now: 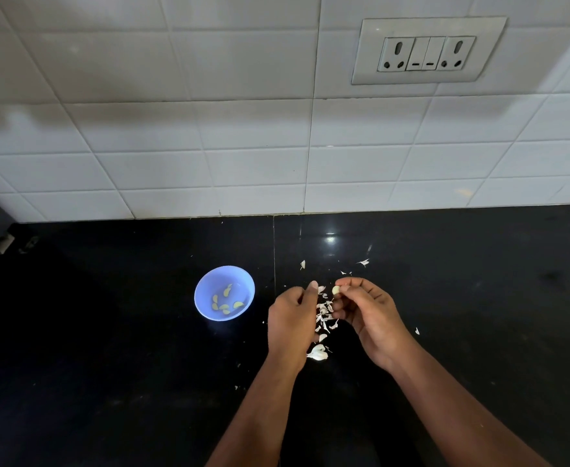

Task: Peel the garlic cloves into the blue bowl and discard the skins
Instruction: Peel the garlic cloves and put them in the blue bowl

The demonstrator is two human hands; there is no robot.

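The right hand (364,311) pinches a garlic clove (335,290) over the skins (324,315) mid-counter, the left hand (292,318) looks loosely curled, maybe empty, and the blue bowl (209,281) sits left.

One blue bowl (224,293) stands on the black countertop (108,332), and about six peeled garlic cloves (224,303) lie in it. One more garlic clove (335,290) is pinched in the right hand (366,315), one of two hands in view with the left hand (292,320). The garlic skins (324,315) are scattered in too many small scraps to count, and the wall carries one switch plate (428,50) with two sockets and two switches.
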